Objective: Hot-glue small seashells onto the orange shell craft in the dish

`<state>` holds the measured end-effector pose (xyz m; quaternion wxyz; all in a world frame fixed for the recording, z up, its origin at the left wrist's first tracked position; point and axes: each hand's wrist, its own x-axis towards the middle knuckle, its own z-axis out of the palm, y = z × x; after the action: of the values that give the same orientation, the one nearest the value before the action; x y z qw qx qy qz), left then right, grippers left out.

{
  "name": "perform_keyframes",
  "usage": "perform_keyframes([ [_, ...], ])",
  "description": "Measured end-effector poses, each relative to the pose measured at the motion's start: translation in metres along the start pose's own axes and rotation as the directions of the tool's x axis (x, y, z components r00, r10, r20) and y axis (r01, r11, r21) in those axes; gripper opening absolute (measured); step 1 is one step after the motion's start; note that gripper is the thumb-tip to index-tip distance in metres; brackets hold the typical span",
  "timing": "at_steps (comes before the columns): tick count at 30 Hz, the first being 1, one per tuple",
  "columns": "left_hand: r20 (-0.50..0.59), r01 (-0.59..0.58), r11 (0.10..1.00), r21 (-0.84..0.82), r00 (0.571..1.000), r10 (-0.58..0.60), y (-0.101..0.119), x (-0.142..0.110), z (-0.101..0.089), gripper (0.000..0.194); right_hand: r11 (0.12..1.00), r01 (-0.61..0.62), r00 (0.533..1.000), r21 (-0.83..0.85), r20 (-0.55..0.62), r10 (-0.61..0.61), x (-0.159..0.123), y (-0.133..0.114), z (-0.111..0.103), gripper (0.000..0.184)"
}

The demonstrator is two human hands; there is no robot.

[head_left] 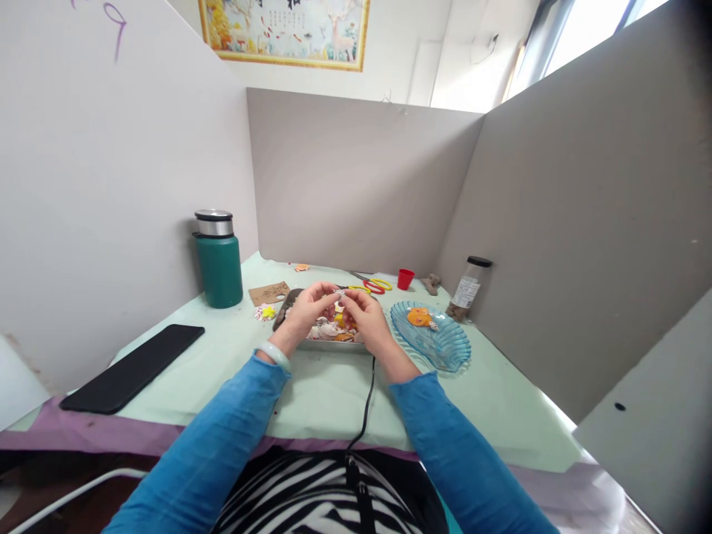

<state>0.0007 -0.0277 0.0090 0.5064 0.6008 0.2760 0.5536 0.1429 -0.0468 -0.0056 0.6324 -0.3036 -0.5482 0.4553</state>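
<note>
Over a metal tray (pixel 334 345) at the middle of the table, my left hand (pixel 311 306) and my right hand (pixel 363 315) meet with fingertips pinched together. Between them is a small whitish piece (pixel 340 294), too small to name; both hands grip it. White, orange and yellow pieces (pixel 328 328) lie in the tray beneath, partly covered by my hands. A white and yellow flower-like piece (pixel 265 312) rests just left of the tray. Right of my right hand stands a blue shell-shaped dish (pixel 445 350) with an orange piece (pixel 420 317) on it.
A green bottle (pixel 219 267) and a black flat pad (pixel 136 367) are on the left. Behind the tray lie scissors (pixel 378 285), a red cup (pixel 406 279) and brown cardboard (pixel 269 294). A clear jar (pixel 469 288) stands at right. Grey partitions (pixel 361 178) surround the table; a black cord (pixel 368 404) hangs in front.
</note>
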Motion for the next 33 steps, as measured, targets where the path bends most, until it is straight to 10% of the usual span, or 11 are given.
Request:
perform_keyframes([
  [33,0.015,0.104,0.984,-0.144,0.995,-0.102,0.0043,-0.0026,0.0004,0.036,0.997,0.016,0.999,-0.078,0.034,-0.013,0.0003,0.0012,0.0003,0.031],
])
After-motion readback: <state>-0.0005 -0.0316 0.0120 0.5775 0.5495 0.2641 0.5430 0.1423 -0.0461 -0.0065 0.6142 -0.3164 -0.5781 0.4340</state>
